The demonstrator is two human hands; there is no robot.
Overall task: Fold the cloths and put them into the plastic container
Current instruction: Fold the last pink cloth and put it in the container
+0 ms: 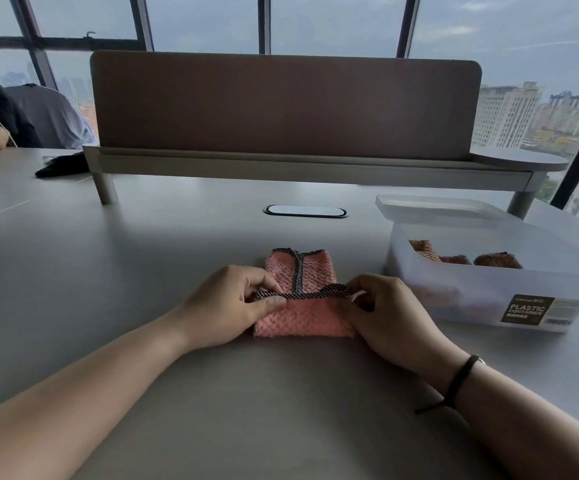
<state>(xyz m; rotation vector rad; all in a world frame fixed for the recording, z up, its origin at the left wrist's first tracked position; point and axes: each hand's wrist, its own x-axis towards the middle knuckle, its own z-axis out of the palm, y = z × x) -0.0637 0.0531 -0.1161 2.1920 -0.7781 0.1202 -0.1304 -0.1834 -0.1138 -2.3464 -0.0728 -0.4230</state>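
A pink cloth point(303, 317) with a dark dotted trim lies partly folded on the grey table, in the middle of the view. My left hand point(225, 303) pinches the trimmed edge at the cloth's left side. My right hand point(385, 310) pinches the same edge at the right side. The near half is doubled over, with its trimmed edge held across the cloth's middle. A translucent plastic container point(488, 299) stands to the right, close to my right hand. Folded brownish cloths point(454, 258) lie inside it.
The container's lid point(433, 206) lies behind it. A desk divider on a raised shelf point(281, 161) crosses the table at the back, with a cable port point(304, 211) in front. A dark object point(61, 165) lies at the far left, where another person sits.
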